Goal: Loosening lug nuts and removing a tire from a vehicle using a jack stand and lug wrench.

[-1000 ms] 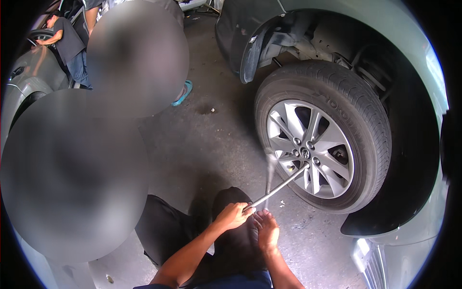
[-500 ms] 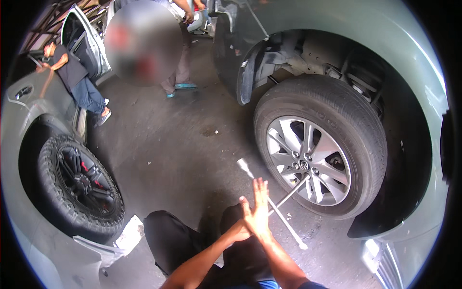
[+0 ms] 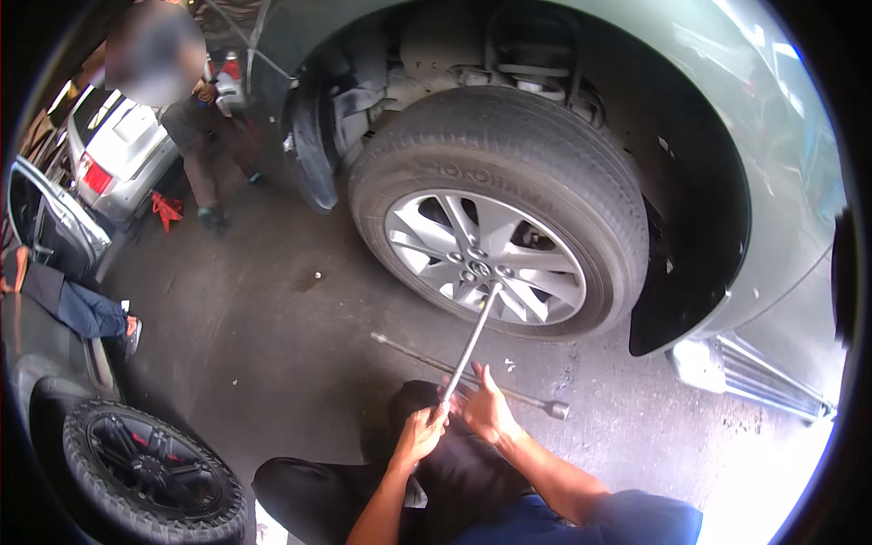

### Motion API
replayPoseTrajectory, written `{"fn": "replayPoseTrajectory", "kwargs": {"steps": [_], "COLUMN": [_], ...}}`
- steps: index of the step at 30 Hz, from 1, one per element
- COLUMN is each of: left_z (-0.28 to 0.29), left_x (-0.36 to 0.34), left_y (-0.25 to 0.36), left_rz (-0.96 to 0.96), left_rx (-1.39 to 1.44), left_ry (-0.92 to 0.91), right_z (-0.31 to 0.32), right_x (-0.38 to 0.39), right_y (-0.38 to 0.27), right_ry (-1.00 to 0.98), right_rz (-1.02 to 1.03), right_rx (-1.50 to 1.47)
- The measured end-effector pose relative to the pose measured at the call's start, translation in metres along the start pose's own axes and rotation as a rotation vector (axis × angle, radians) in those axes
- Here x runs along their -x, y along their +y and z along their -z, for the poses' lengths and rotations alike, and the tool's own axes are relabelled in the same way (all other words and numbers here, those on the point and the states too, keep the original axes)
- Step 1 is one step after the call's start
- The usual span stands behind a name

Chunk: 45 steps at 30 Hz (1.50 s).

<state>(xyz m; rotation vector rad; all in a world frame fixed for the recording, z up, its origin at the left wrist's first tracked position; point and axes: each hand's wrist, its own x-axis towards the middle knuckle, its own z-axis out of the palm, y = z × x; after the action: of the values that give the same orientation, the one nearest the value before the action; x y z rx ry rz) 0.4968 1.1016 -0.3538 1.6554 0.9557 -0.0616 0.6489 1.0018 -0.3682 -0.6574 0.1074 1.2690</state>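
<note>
A metal four-way lug wrench (image 3: 474, 336) reaches from the lower part of the silver wheel rim (image 3: 498, 218) toward me. Its far end meets a lug nut position below the hub. My left hand (image 3: 420, 438) is closed round the near end of the shaft. Beside it, my right hand (image 3: 487, 413) is open, thumb up and fingers spread, close to where the bars cross; whether it touches the metal I cannot tell. The cross bar slopes down to the right, ending in a socket. Around the rim sits a black tyre (image 3: 563, 159) under the wheel arch.
The grey-green car body (image 3: 718, 136) curves over the wheel, with a side step (image 3: 772, 372) at right. At lower left stands another car's wheel with a black rim (image 3: 154, 459). Two people, a red jack stand (image 3: 166, 211) and a white car (image 3: 132, 150) are farther left.
The view has swung right, so the wheel appears farther left. My hands have parted from being close together; the left now grips the shaft. The cross bar has rotated to a shallower slope.
</note>
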Motion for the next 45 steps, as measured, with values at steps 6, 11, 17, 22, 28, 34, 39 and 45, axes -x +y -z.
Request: {"fn": "replayPoseTrajectory", "kwargs": {"steps": [6,11,17,22,28,34,39,45], "left_z": [-0.006,-0.006,-0.015,-0.026,-0.021,-0.024,-0.005,0.008], "left_x": [0.033,0.070,0.066,0.068,0.070,0.058,0.042,0.027], "left_y": [0.001,0.041,0.063,0.063,0.066,0.059,0.048,0.028], "left_rz": [-0.098,-0.140,-0.191,-0.229,-0.223,-0.182,-0.161,0.173], "left_rx": [-0.046,-0.077,-0.208,-0.303,-0.284,-0.323,-0.182,0.428], "left_ry": [0.066,0.139,0.259,0.334,0.307,0.266,0.157,-0.129], "right_z": [-0.017,-0.032,-0.032,-0.011,-0.007,-0.004,-0.022,-0.133], "right_x": [0.014,0.041,0.024,0.004,0.004,-0.001,0.011,0.034], "right_y": [0.014,0.003,-0.013,-0.001,0.004,-0.002,-0.007,-0.044], "right_ry": [-0.062,-0.122,-0.219,-0.425,-0.394,-0.359,0.019,0.066], "right_rz": [0.208,0.257,0.190,0.024,-0.003,0.024,0.298,1.126], "right_rx": [0.003,0.023,-0.193,-0.604,-0.657,-0.561,0.026,1.510]}}
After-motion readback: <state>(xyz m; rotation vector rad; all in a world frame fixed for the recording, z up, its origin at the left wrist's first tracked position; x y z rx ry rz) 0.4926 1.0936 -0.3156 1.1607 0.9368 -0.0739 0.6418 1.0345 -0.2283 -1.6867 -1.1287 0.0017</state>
